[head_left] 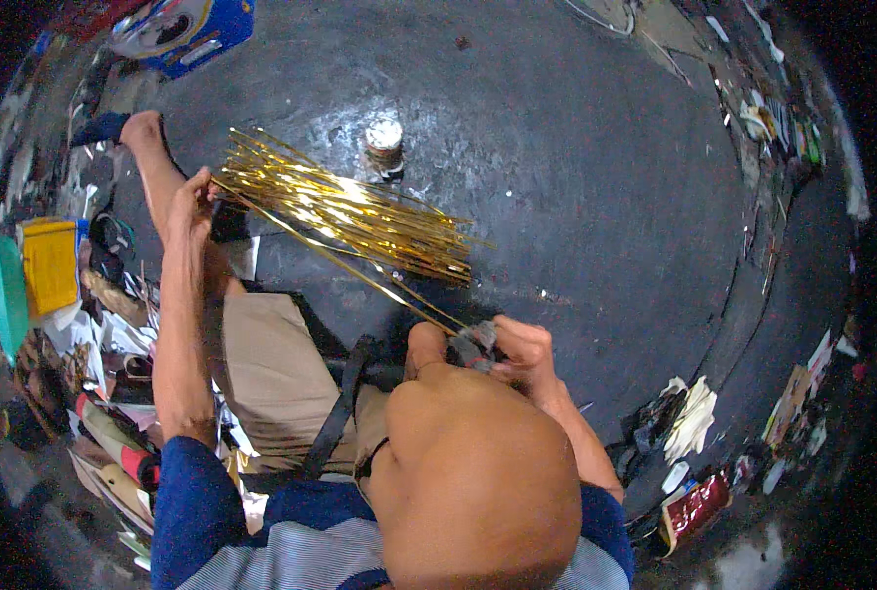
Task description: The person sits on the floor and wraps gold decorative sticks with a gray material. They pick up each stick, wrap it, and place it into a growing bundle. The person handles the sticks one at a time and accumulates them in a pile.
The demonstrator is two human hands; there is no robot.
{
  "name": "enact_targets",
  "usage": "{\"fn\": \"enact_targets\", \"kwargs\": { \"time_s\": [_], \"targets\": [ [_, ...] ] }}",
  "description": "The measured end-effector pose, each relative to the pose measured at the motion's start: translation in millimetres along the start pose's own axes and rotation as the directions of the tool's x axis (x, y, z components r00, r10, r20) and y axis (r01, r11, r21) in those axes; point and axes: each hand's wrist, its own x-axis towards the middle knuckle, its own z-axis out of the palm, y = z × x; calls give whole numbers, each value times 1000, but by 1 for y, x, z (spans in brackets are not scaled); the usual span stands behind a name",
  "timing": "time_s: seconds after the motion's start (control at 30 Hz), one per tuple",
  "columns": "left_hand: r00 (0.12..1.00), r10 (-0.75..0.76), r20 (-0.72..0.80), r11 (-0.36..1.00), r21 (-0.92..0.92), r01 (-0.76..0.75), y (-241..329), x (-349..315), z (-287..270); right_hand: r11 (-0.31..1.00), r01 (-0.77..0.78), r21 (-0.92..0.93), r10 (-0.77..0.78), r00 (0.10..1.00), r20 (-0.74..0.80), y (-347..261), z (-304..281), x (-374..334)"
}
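Note:
Pinched in my left hand (193,205) is the end of a thin shiny gold strip (332,258). It runs slantwise down to my right hand (525,349), beside my bare foot. My right hand is closed on a crumpled grey cloth-like piece (475,346), and the strip's lower end meets it; whether the cloth wraps around the strip I cannot tell. Just beyond the held strip, a loose bundle of gold strips (360,211) lies on the dark floor, close to my left hand.
A small round tin-like object (384,147) stands behind the bundle. My raised knee (483,472) fills the near middle. Paper scraps and a yellow container (49,265) lie at left. Crumpled pale cloth (691,420) and a red packet (696,508) lie at right.

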Motion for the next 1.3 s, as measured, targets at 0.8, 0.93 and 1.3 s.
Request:
{"fn": "enact_targets", "kwargs": {
  "time_s": [0.8,0.93,1.3],
  "targets": [
    [635,-712,300,641,-93,762,-165,-123,104,745,-359,-562,342,929,-140,102,170,120],
    [634,-671,385,657,-89,749,-176,-118,81,832,-427,-354,411,903,-124,104,195,111],
    [679,-676,288,706,-15,709,-232,-84,42,791,-562,-242,592,802,73,53,76,83]
  ]
}}
